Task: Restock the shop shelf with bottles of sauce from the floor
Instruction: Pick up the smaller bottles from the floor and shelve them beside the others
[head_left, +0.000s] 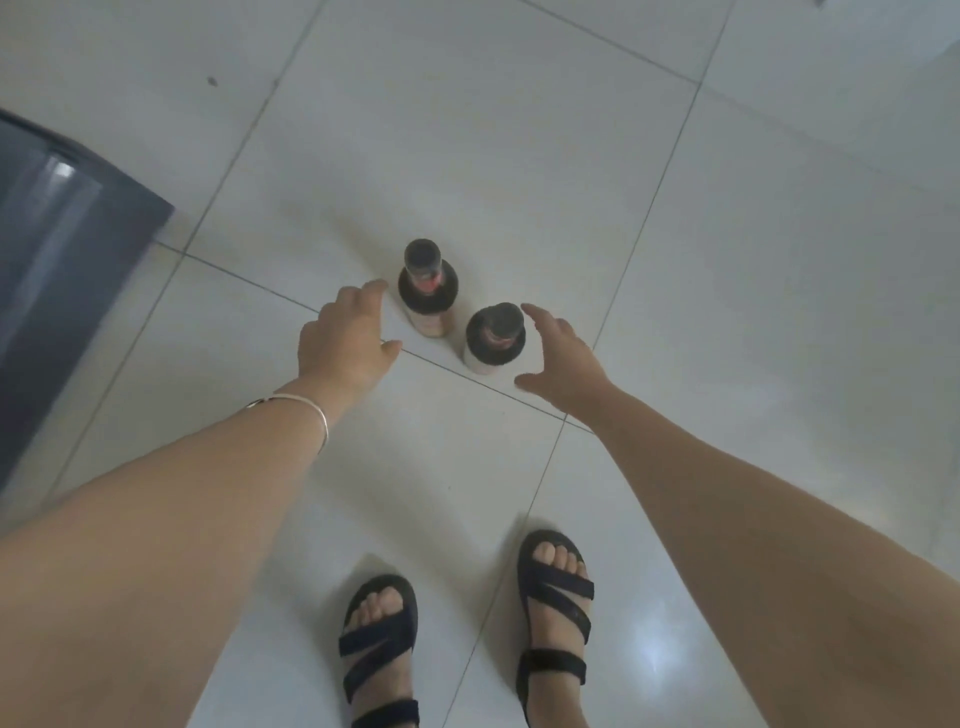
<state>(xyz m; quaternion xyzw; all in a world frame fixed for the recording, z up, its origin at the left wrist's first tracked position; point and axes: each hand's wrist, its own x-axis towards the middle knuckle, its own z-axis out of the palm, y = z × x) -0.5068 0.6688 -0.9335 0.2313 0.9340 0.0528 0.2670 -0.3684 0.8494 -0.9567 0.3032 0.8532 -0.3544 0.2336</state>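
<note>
Two dark sauce bottles stand upright on the white tiled floor, seen from above. The far bottle (427, 283) has a dark cap and a pale label; the near bottle (494, 335) stands just right of it and closer to me. My left hand (345, 338) hovers just left of the far bottle, fingers spread, holding nothing. My right hand (563, 358) is cupped open beside the near bottle's right side, close to it but not gripping it. A thin silver bangle sits on my left wrist.
A dark grey unit (57, 260) with a glossy face stands at the left edge. My two feet in black strap sandals (553, 618) stand on the tiles below the bottles. White floor tiles (519, 130) with grey grout lines stretch ahead and to the right.
</note>
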